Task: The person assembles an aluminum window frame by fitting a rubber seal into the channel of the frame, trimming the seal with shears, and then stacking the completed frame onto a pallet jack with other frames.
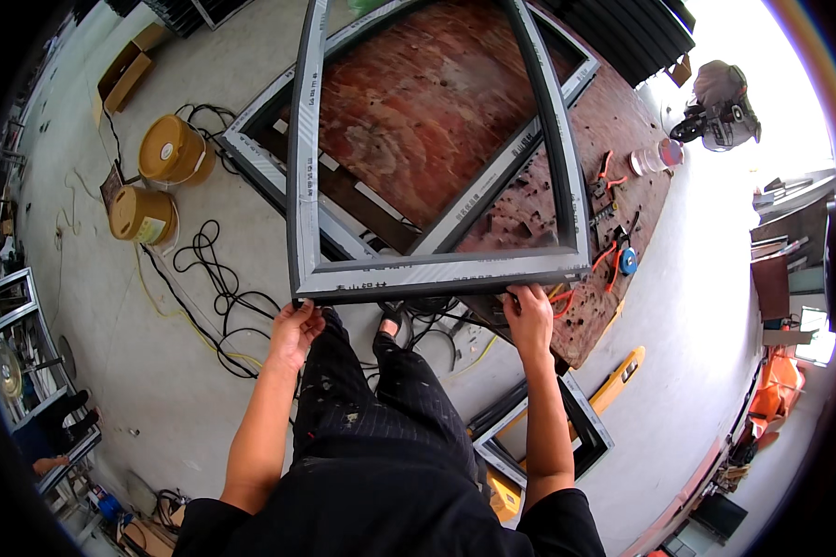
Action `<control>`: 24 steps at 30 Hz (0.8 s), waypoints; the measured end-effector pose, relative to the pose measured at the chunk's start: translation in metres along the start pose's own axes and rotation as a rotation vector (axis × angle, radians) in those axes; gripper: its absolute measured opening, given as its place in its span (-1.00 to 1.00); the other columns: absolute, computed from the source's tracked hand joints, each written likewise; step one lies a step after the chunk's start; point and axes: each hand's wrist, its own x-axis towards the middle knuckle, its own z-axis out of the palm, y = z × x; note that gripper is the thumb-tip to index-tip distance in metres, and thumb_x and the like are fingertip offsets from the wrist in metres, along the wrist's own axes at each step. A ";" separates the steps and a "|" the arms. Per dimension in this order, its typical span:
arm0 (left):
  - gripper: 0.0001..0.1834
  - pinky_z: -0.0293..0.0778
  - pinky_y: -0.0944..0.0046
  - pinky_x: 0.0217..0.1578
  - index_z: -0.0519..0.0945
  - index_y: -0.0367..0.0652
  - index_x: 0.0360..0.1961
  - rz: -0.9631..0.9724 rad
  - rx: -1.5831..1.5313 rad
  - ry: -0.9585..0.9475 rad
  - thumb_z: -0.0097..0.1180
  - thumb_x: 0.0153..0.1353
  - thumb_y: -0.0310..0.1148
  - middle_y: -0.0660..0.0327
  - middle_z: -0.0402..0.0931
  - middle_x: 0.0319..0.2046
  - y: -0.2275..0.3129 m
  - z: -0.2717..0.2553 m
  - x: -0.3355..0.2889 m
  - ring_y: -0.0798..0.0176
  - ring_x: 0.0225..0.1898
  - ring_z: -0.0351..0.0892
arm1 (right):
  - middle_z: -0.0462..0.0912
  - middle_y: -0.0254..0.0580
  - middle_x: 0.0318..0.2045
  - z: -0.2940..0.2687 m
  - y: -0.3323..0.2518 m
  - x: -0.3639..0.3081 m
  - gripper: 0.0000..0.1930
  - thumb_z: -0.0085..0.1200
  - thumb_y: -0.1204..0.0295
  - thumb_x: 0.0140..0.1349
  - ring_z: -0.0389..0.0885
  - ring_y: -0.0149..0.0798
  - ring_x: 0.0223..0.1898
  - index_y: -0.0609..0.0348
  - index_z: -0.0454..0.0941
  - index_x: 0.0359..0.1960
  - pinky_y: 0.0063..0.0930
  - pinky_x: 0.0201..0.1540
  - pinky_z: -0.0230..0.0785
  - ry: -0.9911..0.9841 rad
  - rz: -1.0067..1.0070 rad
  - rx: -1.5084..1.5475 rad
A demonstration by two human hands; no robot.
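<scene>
Over workbench [613, 130], frame [437, 269], long axis pointing away

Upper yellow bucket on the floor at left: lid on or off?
On: a round lid with a pale label covers the bucket; how full it is cannot be seen.

Worn on the person's head, the wide fisheye camera is looking steeply down and forward, with the black shirt [362, 506] filling the bottom middle of the frame and the worktable [627, 130] spreading across the upper middle. It is viewing the left hand [295, 336] and right hand [530, 320] from near, while also taking in floor [186, 399] toward both side edges.
</scene>
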 end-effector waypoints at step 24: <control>-0.76 0.23 -0.02 0.16 0.52 -0.15 -0.25 1.118 1.369 -0.707 0.18 0.07 -0.31 0.19 0.52 -0.29 -0.009 0.178 -0.112 0.09 -0.09 0.50 | 0.55 -0.13 -0.51 -0.066 -0.097 -0.024 -0.85 0.20 0.49 -0.08 0.59 -0.18 -0.44 0.26 0.61 -0.43 -0.41 -0.35 0.45 -0.467 0.088 0.440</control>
